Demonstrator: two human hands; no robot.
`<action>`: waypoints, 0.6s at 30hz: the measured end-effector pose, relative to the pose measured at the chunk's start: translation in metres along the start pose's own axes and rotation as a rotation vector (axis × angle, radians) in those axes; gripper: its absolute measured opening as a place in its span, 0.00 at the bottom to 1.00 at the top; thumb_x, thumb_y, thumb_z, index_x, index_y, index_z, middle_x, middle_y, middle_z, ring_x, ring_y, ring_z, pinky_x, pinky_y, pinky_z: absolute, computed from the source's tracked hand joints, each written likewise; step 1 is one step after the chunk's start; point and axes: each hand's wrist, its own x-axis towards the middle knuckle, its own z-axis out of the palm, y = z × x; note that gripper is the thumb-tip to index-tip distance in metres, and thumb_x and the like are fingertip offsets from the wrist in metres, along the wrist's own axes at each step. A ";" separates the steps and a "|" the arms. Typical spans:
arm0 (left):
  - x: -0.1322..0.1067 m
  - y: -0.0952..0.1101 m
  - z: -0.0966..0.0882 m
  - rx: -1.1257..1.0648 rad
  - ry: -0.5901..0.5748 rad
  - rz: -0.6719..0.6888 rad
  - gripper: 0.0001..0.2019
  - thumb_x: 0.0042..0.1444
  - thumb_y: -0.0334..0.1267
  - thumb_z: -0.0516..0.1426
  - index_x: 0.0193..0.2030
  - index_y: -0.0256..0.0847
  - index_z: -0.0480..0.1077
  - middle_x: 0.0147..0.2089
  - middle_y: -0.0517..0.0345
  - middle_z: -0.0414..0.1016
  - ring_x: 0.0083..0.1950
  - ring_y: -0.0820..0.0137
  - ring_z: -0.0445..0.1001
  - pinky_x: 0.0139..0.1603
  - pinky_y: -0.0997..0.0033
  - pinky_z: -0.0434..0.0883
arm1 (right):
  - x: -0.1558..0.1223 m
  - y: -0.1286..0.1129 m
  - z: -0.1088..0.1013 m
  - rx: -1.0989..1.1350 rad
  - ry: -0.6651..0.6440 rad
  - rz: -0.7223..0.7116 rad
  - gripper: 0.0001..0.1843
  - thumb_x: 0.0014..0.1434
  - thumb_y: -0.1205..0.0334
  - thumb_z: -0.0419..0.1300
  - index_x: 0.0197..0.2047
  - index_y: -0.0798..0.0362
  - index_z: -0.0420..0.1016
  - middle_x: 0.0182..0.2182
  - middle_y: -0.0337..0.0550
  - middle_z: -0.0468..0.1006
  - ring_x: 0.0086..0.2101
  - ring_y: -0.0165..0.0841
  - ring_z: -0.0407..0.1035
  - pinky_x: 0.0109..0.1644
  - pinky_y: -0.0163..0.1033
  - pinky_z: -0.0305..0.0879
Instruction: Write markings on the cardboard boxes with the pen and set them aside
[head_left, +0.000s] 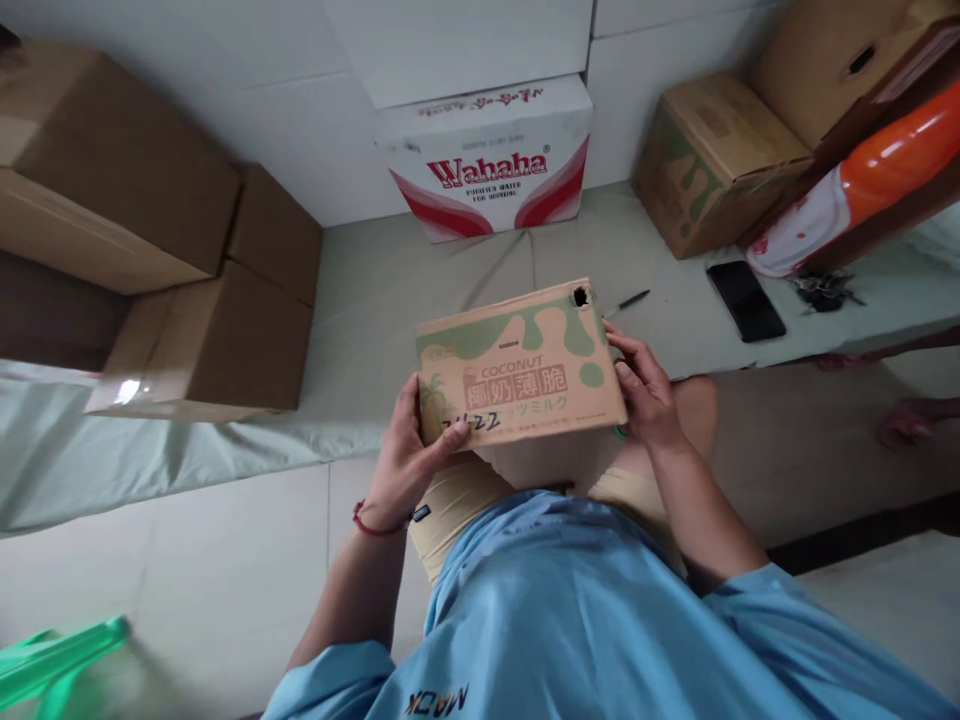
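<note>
Between my two hands I hold a brown cardboard box [517, 365] with green drip shapes, the word COCONUT and handwritten marks on its face. A torn dark hole shows at its upper right corner. My left hand [420, 440] grips the lower left side, thumb lying on the front face and the other fingers partly hidden at the edge. At the right side, my right hand [641, 385] is closed against the box's edge, its fingertips partly out of sight behind it. The box is held slightly tilted in front of my lap, near the edge of the cloth-covered surface.
A white and red Wahaha carton [487, 165] stands against the wall. Brown boxes [217, 330] are stacked at left. At right are another green-printed box [712, 160], an orange-and-white bottle [847, 190], a phone [746, 300], keys [825, 290] and a pen [630, 302]. A person's feet [911, 420] show at far right.
</note>
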 end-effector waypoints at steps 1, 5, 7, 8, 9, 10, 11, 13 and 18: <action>-0.003 0.000 0.001 0.056 0.009 -0.014 0.45 0.56 0.53 0.72 0.76 0.44 0.63 0.75 0.42 0.68 0.76 0.46 0.69 0.80 0.44 0.66 | 0.001 0.007 -0.001 0.004 -0.014 0.032 0.22 0.74 0.43 0.59 0.66 0.39 0.77 0.73 0.41 0.72 0.74 0.41 0.64 0.78 0.53 0.61; -0.009 0.000 0.011 0.236 0.164 0.022 0.45 0.55 0.54 0.72 0.75 0.45 0.62 0.77 0.37 0.62 0.76 0.44 0.68 0.71 0.43 0.75 | 0.007 0.028 -0.006 -0.058 -0.042 0.178 0.24 0.71 0.38 0.60 0.60 0.43 0.81 0.61 0.45 0.83 0.61 0.41 0.77 0.64 0.48 0.74; -0.008 0.012 0.016 0.378 0.260 0.172 0.39 0.58 0.49 0.71 0.73 0.46 0.65 0.78 0.38 0.60 0.80 0.45 0.62 0.70 0.43 0.75 | 0.014 0.035 -0.014 -0.144 -0.020 0.257 0.25 0.69 0.38 0.61 0.57 0.47 0.82 0.51 0.46 0.87 0.46 0.39 0.81 0.50 0.44 0.77; -0.007 0.021 0.019 0.449 0.288 0.275 0.33 0.60 0.46 0.70 0.70 0.46 0.67 0.78 0.39 0.61 0.80 0.47 0.62 0.71 0.43 0.75 | 0.020 0.038 -0.020 -0.214 0.013 0.276 0.24 0.69 0.38 0.61 0.54 0.48 0.83 0.46 0.45 0.87 0.40 0.37 0.79 0.45 0.42 0.75; -0.006 0.032 0.022 0.509 0.292 0.385 0.27 0.63 0.42 0.67 0.67 0.46 0.70 0.75 0.40 0.65 0.78 0.49 0.66 0.71 0.44 0.75 | 0.027 0.041 -0.027 -0.305 0.053 0.280 0.23 0.69 0.40 0.60 0.51 0.50 0.84 0.42 0.45 0.87 0.36 0.36 0.77 0.43 0.41 0.73; -0.003 0.044 0.026 0.562 0.277 0.495 0.19 0.66 0.39 0.65 0.62 0.45 0.73 0.71 0.41 0.71 0.73 0.52 0.72 0.70 0.45 0.75 | 0.037 0.044 -0.035 -0.414 0.094 0.266 0.22 0.69 0.42 0.59 0.48 0.51 0.84 0.39 0.46 0.86 0.35 0.36 0.76 0.43 0.41 0.72; 0.001 0.057 0.031 0.591 0.240 0.595 0.13 0.67 0.36 0.64 0.57 0.44 0.75 0.65 0.44 0.77 0.66 0.55 0.77 0.66 0.49 0.77 | 0.047 0.048 -0.043 -0.533 0.121 0.241 0.21 0.69 0.45 0.58 0.45 0.52 0.84 0.37 0.47 0.86 0.35 0.36 0.76 0.44 0.42 0.72; 0.012 0.082 0.046 0.636 0.103 0.753 0.06 0.69 0.33 0.61 0.50 0.43 0.77 0.53 0.50 0.84 0.54 0.60 0.81 0.60 0.55 0.79 | 0.070 0.056 -0.057 -0.779 0.116 0.188 0.18 0.68 0.52 0.57 0.46 0.54 0.85 0.39 0.51 0.86 0.39 0.40 0.78 0.48 0.44 0.72; 0.060 0.105 0.096 0.988 -0.200 0.673 0.13 0.74 0.37 0.54 0.49 0.41 0.80 0.60 0.47 0.84 0.54 0.57 0.82 0.42 0.61 0.78 | 0.122 0.073 -0.071 -1.258 -0.164 0.205 0.30 0.67 0.63 0.53 0.70 0.56 0.75 0.49 0.62 0.86 0.43 0.49 0.80 0.45 0.48 0.71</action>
